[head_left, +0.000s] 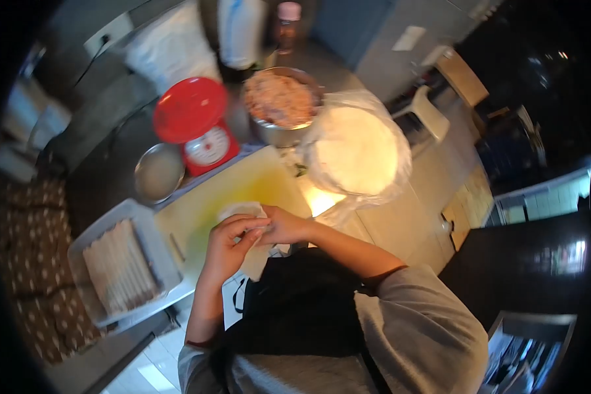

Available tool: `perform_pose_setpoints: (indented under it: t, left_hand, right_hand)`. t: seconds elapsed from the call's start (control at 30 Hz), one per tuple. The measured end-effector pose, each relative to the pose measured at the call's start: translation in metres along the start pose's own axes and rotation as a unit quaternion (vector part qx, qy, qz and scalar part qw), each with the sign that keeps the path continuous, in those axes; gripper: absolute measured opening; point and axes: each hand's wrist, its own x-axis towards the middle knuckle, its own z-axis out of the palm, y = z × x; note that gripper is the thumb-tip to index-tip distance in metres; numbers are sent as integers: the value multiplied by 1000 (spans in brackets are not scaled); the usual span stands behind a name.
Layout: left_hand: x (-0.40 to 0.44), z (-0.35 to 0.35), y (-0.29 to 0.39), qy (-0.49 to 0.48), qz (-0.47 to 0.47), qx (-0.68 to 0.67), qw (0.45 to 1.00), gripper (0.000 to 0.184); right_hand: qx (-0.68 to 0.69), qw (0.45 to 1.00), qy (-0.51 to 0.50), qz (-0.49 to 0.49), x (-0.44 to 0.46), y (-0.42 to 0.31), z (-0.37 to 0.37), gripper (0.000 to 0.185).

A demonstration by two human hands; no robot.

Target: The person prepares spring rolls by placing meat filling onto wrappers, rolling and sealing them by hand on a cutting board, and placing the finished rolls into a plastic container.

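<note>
A thin white wrapper sheet point(253, 262) is held up close to my body, over the near edge of the cutting board point(243, 177). My left hand point(233, 238) pinches it with thumb and fingers. On the other side, my right hand point(282, 225) is closed on the same sheet, its fingertips partly hidden behind it. To the right lies a round stack of white wrappers point(351, 151) in clear plastic. Beyond the board stands a metal pot point(282, 136) heaped with orange-pink shredded filling point(279, 98). A plastic tub point(171, 262) at the left holds rows of pale rolls point(120, 266).
Behind the board are a red kitchen scale point(207, 144) and a metal bowl point(159, 172). A white bag point(174, 49) and a pink-capped bottle point(287, 29) stand at the back. Brown dotted cloth point(39, 262) lies far left. A white chair point(427, 115) stands off to the right.
</note>
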Motion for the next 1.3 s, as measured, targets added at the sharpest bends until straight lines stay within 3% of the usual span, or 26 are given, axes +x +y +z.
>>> perform_pose_setpoints:
  t: [0.03,0.07,0.1,0.17,0.23,0.3,0.33,0.37,0.43,0.53,0.63,0.7,0.73,0.77,0.8,0.87,0.93,1.0,1.07,1.13,1.3]
  left_hand:
    - [10,7,-2,9,59,15,998,27]
    - [21,17,-1,60,47,-13,997,27]
    - [30,27,1,111,32,-37,993,28]
    - [42,41,-3,170,-39,-88,981,28]
    - [58,61,-12,132,-88,-100,982,26]
    - [77,92,-22,93,-142,-150,974,27]
    - [90,110,-27,88,-172,-183,964,29]
    - [103,130,-32,81,-201,-214,952,31]
    - [128,166,-43,75,-251,-226,938,42]
    - [153,205,-66,180,-291,-169,924,50]
    - [156,215,-77,186,-275,-97,938,52]
    - [151,217,-88,210,-274,-77,935,51]
    - [151,221,-91,225,-272,-63,933,51]
    - [153,225,-92,240,-273,-49,930,51]
    - [155,227,-90,252,-276,-34,927,51]
    - [160,230,-85,266,-272,30,924,49]
    - [161,230,-91,275,-269,87,919,46]
    - [163,229,-88,278,-276,94,915,41]
    - [165,227,-86,288,-271,109,912,36]
    - [168,230,-80,311,-256,121,907,31]
    - [168,236,-77,294,-243,194,904,31]
  right_hand:
    - [79,994,-23,78,-6,1,-8,51]
    - [160,975,-48,150,-13,3,-20,44]
    - [159,980,75,92,-28,5,-31,26]
    - [225,951,181,113,-62,20,-80,26]
    - [302,890,325,106,-106,33,-144,28]
    - [306,819,485,25,-151,58,-215,23]
    - [253,807,530,62,-173,75,-257,26]
    - [254,763,593,29,-189,93,-292,26]
    - [207,672,709,51,-206,130,-357,31]
    - [149,642,741,129,-221,208,-429,30]
    - [137,669,694,227,-208,281,-471,41]
    - [128,725,647,198,-192,334,-494,54]
    - [125,754,619,181,-176,351,-500,62]
    - [83,775,578,243,-165,329,-503,74]
    - [77,784,587,186,-149,299,-493,67]
    - [48,794,583,163,-125,284,-480,48]
    - [100,881,452,97,-113,256,-450,32]
    - [173,930,322,17,-106,205,-402,14]
    - [193,957,212,47,-95,176,-347,19]
    - [226,965,95,92,-85,152,-300,13]
    - [181,977,18,112,-63,137,-241,9]
